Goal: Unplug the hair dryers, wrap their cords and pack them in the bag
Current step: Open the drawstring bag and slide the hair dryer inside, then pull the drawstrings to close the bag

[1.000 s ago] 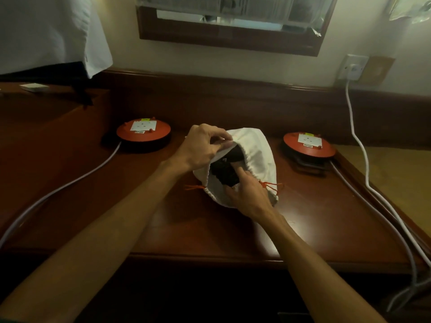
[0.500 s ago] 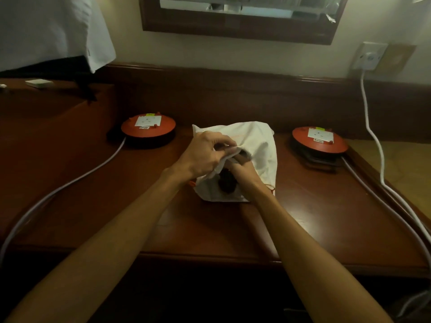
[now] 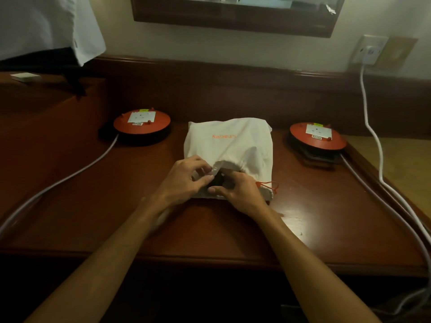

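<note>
Two orange cable reels (image 3: 142, 120) (image 3: 317, 135) on wooden desk (image 3: 93, 194); wall socket (image 3: 370, 50).

White drawstring bag (image 3: 229, 145) flat on desk, black dryer (image 3: 218, 180) at mouth.

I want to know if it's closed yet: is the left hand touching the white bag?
Touching. The head view shows the left hand pinching the white bag at its open mouth.

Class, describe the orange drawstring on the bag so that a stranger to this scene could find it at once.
Start at the dark wooden desk and find the white cloth bag lying between two round orange cable reels. At the bag's near right corner, beside the right hand, a thin orange drawstring loops out. It is the only thin orange cord; the other cables are thick and pale.
</note>
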A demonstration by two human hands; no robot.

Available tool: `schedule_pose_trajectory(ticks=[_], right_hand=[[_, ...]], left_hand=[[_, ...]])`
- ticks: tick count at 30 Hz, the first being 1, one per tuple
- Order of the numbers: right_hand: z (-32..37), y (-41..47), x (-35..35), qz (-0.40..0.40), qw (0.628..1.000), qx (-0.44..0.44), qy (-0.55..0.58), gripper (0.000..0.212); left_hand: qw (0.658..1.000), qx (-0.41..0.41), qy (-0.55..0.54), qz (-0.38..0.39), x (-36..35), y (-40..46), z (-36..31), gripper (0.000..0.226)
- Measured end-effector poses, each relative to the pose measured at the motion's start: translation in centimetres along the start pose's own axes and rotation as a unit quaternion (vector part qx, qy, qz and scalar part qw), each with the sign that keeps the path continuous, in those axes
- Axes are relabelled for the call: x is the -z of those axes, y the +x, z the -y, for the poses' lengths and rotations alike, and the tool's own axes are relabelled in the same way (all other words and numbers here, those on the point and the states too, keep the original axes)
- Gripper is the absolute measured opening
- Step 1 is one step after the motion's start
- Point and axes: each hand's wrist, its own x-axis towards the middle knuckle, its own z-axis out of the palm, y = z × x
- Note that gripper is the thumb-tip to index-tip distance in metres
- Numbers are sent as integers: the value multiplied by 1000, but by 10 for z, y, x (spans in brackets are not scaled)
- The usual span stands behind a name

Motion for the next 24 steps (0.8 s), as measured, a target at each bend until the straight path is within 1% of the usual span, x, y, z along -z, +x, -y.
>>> schedule_pose_trajectory(ticks=[2,4,6,7,8,9,10,11,12,13,14,15,16,18,19,22,24], right_hand=[[0,-1,-1,3,1000,-10,-15,54],[-2,-3,6,-21,997,-16,-67,56],[-5,-9,20,-105,983,14,-151,47],[-8,-14,29,-162,966,44,-198,41],[-12,-20,37,-212,944,58,-246,40],[-16,-26,46,-244,925,48,-288,46],[-22,-31,55,-252,914,18,-317,55],[-28,-35,62,-248,909,-19,-333,62],[-34,-39,67,-240,907,-53,-341,65],[-40,-42,71,-236,907,-79,-341,64],[-44,-44,74,-234,907,-98,-336,62],[-48,-46,77,-227,910,-109,-329,57],[-50,-46,80,-213,915,-119,-321,48],[-56,-47,83,-161,928,-129,-311,19],[-59,-48,85,-145,935,-125,-299,13],[-68,-55,97,-157,958,-101,-218,14],[-66,-65,109,-127,971,-103,-173,11]], left_hand=[[1000,-11,-13,-16,1,-2,0,16],[1000,5,-21,-6,3,-5,2,19],[998,49,-24,-11,5,-12,7,25],[997,73,-19,-24,6,-16,10,27],[995,95,-8,-34,6,-21,14,29],[992,118,7,-32,6,-25,19,32],[988,151,30,-16,6,-30,22,38],[979,192,67,1,4,-35,26,44],[967,229,111,5,3,-38,28,47],[956,254,146,-6,1,-40,30,47],[951,265,157,-22,0,-41,31,45],[953,264,147,-31,-1,-41,30,41],[957,256,129,-31,-1,-41,28,38],[966,241,93,-15,2,-40,24,36],[968,238,83,-8,6,-41,23,34],[965,254,54,18,25,-42,23,31],[961,270,26,58,40,-43,27,37]])
